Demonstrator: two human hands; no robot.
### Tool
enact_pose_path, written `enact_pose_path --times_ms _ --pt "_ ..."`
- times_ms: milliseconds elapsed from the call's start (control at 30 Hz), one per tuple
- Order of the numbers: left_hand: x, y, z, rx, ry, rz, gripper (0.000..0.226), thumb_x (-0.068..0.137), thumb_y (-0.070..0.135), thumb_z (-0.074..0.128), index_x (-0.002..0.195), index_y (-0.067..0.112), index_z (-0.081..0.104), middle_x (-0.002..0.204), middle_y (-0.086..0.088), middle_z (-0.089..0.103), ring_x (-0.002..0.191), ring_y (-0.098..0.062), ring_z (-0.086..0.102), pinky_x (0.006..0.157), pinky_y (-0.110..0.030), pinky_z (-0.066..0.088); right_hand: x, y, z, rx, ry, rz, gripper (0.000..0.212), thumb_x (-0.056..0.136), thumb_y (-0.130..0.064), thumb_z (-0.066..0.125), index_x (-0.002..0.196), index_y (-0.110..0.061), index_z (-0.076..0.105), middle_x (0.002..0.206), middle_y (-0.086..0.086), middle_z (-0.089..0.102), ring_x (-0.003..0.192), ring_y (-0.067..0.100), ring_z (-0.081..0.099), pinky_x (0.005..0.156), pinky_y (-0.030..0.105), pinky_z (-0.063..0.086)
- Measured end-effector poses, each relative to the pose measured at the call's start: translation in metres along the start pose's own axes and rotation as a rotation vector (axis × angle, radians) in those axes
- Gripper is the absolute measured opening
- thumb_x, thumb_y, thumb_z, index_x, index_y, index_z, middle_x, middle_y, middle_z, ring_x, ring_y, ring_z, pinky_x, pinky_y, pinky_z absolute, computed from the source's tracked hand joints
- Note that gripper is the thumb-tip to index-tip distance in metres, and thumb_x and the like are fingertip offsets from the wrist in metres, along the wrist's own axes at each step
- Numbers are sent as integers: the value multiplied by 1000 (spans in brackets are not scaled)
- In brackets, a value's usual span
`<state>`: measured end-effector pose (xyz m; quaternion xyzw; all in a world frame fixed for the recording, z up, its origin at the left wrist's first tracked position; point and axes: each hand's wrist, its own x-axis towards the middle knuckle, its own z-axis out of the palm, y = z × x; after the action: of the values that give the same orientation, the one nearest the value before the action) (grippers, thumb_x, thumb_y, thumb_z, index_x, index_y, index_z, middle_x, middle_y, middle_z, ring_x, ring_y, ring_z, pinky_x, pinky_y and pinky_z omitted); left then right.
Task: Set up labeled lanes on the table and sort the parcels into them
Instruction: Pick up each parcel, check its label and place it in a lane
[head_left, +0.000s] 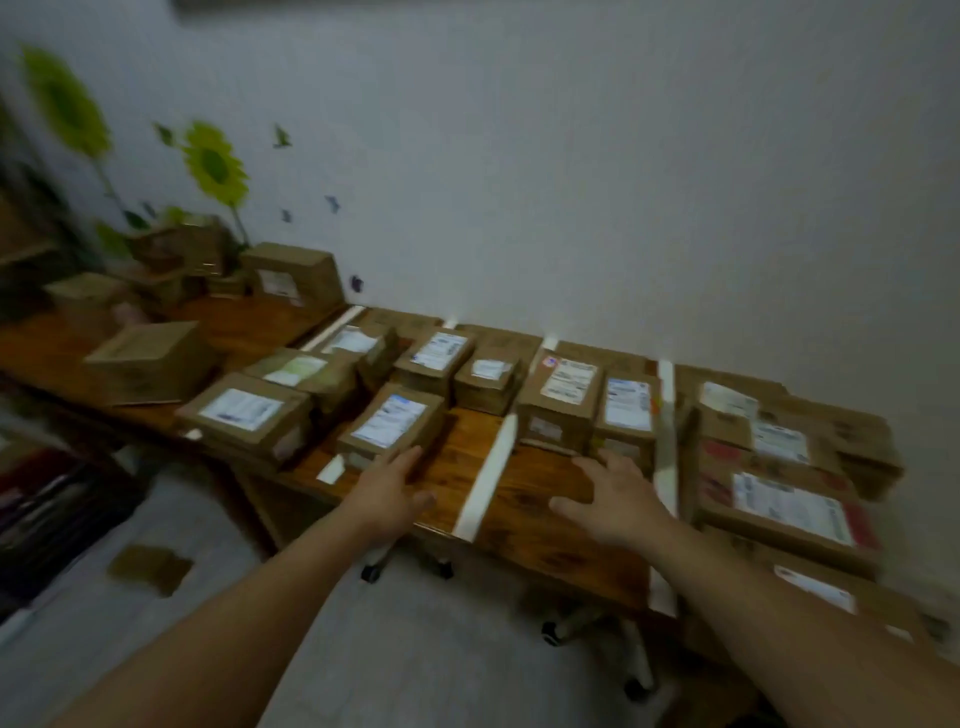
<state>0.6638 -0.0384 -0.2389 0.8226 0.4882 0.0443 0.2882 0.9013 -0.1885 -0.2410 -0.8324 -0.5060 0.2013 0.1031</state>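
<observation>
Between left hand (388, 493) and right hand (615, 501), tape strip (492, 470) runs toward wall (571, 182)

lane strips: white tape strip (488, 478) running front to back on the wooden table (524, 506); second strip (666, 452) to its right
left-lane parcel (392, 421): brown box, white label up, near the front edge
middle-lane parcels (563, 400): two labelled boxes touching, at the back
right-lane parcels (779, 506): flat, larger, labels up, packed close

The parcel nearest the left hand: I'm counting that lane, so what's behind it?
Two labeled boxes sit behind the parcel: the left box and the right box. Farther back, more cardboard lies by the wall. The parcel covers the left box's lower front; labels are blurred.
</observation>
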Motion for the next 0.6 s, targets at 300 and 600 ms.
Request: enact_pose_path --times_ms 300,600 --pt "4 -215 -161 19 154 -203 73 89 41 59 150 25 22 158 -4 17 145 -26 17 117 -42 23 98 -252 66 -8 -59 -220 76 85 -67 48 149 -32 26 158 2 18 144 25 17 115 43 22" --pt "32 -351 -253 -32 151 -422 75 91 41 57 151 25 16 160 -7 5 147 -26 4 119 -41 13 184 -424 106 -42 -106 -369 75 84 -65 50 148 -32 28 157 -2 18 143 22 19 114 42 24"
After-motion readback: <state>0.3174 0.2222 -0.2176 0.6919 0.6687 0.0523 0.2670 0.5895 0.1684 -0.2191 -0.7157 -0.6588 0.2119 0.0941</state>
